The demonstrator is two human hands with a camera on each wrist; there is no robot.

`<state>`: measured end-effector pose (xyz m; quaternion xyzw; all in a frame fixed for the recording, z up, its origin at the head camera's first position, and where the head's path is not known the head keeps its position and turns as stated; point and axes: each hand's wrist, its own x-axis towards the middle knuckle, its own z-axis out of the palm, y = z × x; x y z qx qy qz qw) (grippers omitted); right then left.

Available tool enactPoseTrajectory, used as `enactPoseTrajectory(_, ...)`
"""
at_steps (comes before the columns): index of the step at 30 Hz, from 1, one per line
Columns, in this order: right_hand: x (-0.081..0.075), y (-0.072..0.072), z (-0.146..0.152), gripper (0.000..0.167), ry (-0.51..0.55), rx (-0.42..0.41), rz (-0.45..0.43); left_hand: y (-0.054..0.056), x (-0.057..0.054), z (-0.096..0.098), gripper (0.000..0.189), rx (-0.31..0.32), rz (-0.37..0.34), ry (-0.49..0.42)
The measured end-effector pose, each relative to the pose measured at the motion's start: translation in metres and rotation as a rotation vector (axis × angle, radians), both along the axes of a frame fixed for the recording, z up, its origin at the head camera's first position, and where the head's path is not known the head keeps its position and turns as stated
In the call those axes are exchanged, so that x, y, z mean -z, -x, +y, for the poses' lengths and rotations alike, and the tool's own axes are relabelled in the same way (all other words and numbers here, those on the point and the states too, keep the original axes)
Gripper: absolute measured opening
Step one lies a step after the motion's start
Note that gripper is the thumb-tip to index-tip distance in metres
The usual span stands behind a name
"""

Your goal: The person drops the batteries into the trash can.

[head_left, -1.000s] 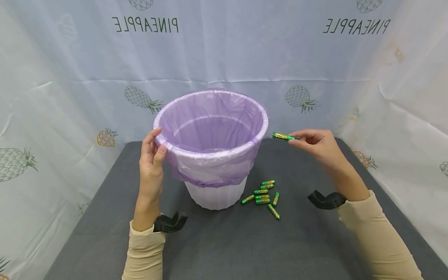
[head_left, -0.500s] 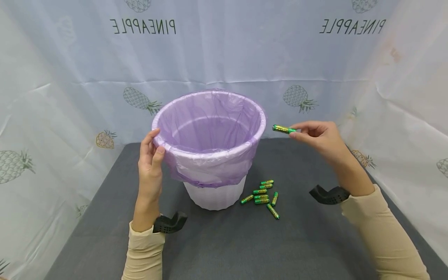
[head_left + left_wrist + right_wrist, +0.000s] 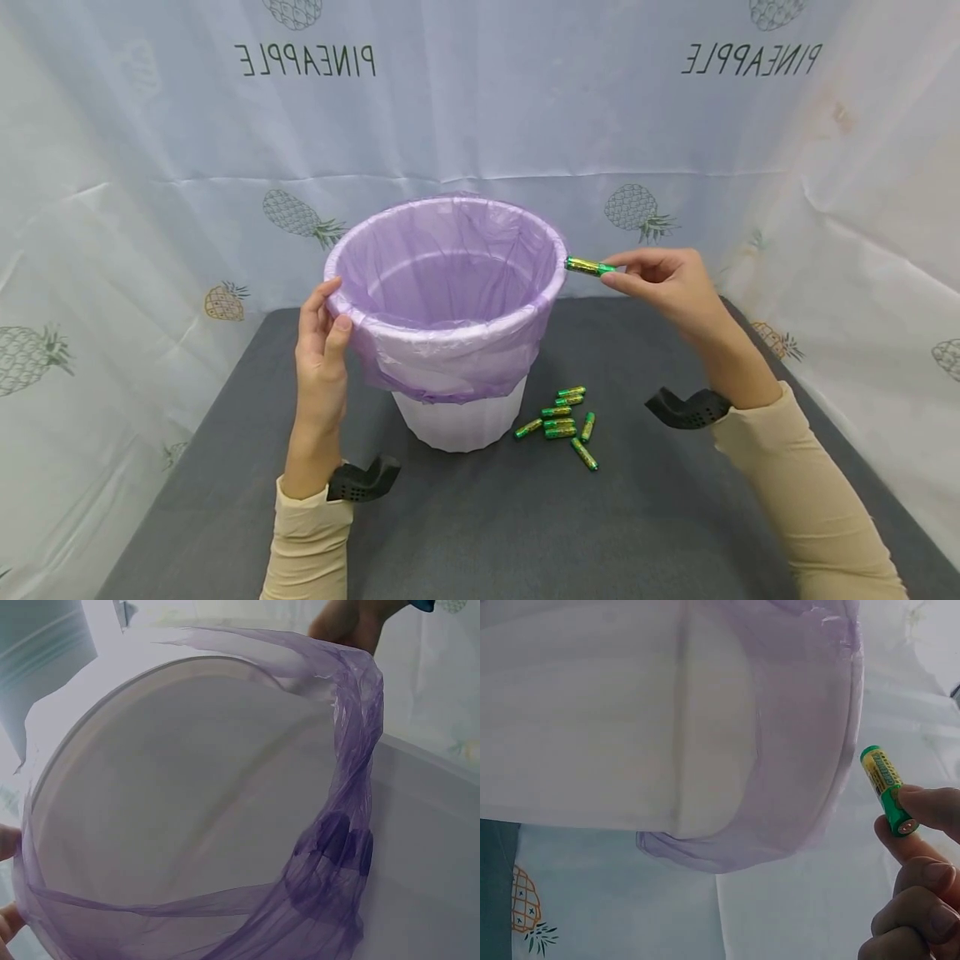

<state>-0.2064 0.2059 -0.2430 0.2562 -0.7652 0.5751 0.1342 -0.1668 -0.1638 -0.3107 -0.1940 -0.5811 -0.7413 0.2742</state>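
A white trash can (image 3: 459,421), lined with a thin purple bag (image 3: 450,362) folded over its rim, stands on the dark table. My left hand (image 3: 322,358) grips the rim on the left, thumb outside. Between thumb and fingertips my right hand (image 3: 663,287) pinches a green and gold battery (image 3: 588,267), its far end right at the can's right rim. In the right wrist view the battery (image 3: 885,787) is held near its lower end, beside the lined rim. Several like batteries (image 3: 558,422) lie loose on the table at the can's right foot.
The dark cloth-covered table (image 3: 450,533) reaches back to a white curtain (image 3: 480,100) printed with pineapples. Curtains also hang close on both sides. Each wrist carries a black camera mount (image 3: 686,408).
My right hand has risen and then moved left with the battery, bringing it up to the can's rim. The left hand keeps its grip in the same place.
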Motion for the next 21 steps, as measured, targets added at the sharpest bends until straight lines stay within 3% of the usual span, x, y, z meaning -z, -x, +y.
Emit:
enactPoseTrajectory(8, -0.003, 0.007, -0.017, 0.03, -0.037, 0.032, 0.0, 0.0, 0.0, -0.001, 0.039, -0.001, -0.006, -0.008)
enactPoseTrajectory(21, -0.003, 0.011, -0.033, 0.028, -0.028, 0.006, -0.039, -0.001, 0.001, -0.001, 0.04, 0.002, -0.011, -0.003)
